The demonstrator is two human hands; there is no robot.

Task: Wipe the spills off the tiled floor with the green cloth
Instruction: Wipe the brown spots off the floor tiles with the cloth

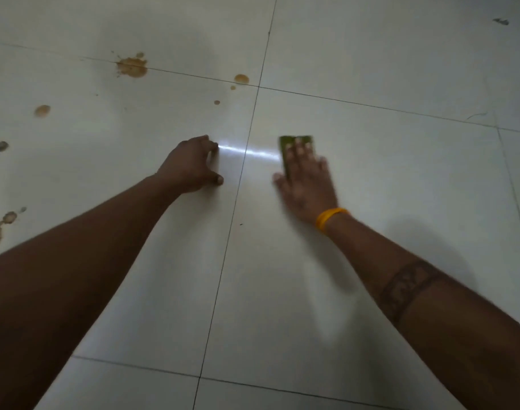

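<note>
Right hand (304,184), fingers (297,146) flat and spread, presses the cloth (295,143) to the floor (371,173) at frame centre, long axis running up-frame. Left hand (190,164) braces, fingers curled, empty. Spills (132,67) upper left.

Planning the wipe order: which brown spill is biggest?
The splatter on the far grout line, up left of the left hand; the other brown spots are small round drops.

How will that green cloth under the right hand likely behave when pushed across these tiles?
The green cloth lies flat under the right hand, so it is probably thin, light and floppy. The tiled floor looks glossy, so it should slide easily. Pressed by straight fingers only, it may bunch or slip out.
</note>
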